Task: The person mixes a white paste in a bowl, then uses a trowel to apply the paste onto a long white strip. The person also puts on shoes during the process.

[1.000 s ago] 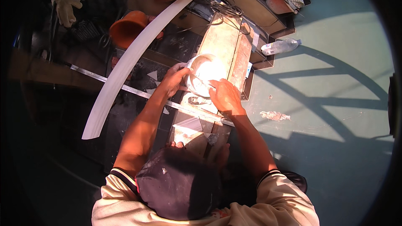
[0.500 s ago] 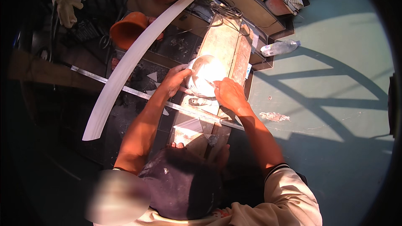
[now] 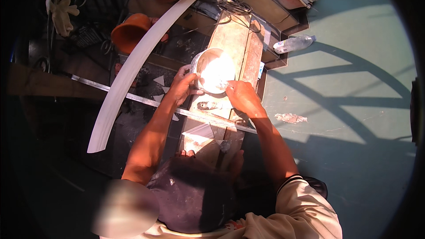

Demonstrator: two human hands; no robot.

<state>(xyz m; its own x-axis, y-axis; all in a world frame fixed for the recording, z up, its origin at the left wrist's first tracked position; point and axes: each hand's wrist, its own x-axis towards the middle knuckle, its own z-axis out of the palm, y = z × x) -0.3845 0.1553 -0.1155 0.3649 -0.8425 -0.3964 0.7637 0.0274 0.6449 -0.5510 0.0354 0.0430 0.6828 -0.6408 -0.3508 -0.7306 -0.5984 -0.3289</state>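
A round, plaster-smeared bowl (image 3: pixel 200 65) stands over the wooden plank, tipped so that part of its inside shows. Strong sunlight bleaches its right half and whatever lies within. My left hand (image 3: pixel 182 87) grips the bowl's left side, thumb at the near edge. At its near right edge is my right hand (image 3: pixel 242 96), fingers closed; glare hides what they hold, if anything. Just below the bowl, a flat tool with a dark handle end (image 3: pixel 204 105) lies on the plank. A long, thin metal bar (image 3: pixel 152 102) crosses beneath my forearms.
A long, curved white moulding (image 3: pixel 141 62) stretches along the left. Nearer me lies a short moulding piece (image 3: pixel 200 132) on the plank (image 3: pixel 232 31). Orange buckets (image 3: pixel 126 35), a coiled cable (image 3: pixel 234 8) and a plastic bottle (image 3: pixel 294 44) surround the work. A glove (image 3: pixel 62 11) hangs far left.
The bowl has tilted and shifted slightly away, and more of its inside shows. Both hands have moved with it, keeping their places at its edges. The whole view has shifted a little.
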